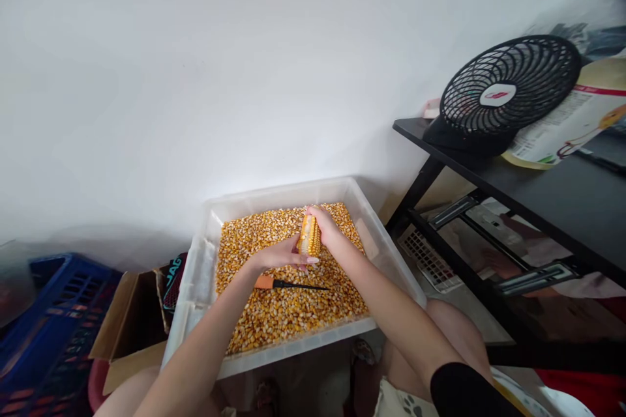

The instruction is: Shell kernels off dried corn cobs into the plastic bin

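Observation:
Between my two hands is a corn cob (310, 236), held over a bin of loose kernels, with part of its side stripped pale. My right hand (323, 223) grips the far end of the cob. Around its near end, the fingers of my left hand (283, 253) are closed, the thumb against its side. Below lies a screwdriver-like tool (293, 284) with an orange handle and a dark shaft, resting on the corn kernels (288, 319). The translucent plastic bin (386, 254) surrounds the kernels.
At right stands a black desk (469, 169) bearing a black fan (508, 88) and a large labelled container (572, 117). Left of the bin are an open cardboard box (117, 313) and a blue crate (53, 313). A white wall (220, 78) rises behind.

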Demonstrator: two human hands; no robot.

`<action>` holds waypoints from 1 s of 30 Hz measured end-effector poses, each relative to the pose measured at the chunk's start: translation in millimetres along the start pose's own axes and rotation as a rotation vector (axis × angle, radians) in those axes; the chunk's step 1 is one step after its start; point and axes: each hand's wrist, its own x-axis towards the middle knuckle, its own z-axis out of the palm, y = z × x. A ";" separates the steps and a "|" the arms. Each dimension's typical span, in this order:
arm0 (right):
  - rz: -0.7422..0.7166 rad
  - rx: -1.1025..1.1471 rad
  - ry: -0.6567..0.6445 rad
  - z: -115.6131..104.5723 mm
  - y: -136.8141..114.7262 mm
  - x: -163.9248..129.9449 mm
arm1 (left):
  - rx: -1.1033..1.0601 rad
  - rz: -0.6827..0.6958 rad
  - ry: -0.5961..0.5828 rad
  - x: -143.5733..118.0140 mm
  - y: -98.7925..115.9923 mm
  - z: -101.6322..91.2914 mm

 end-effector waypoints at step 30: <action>0.033 0.170 -0.054 3.0 -9.5 -6.5 | 0.023 0.112 0.101 10.1 -10.7 12.7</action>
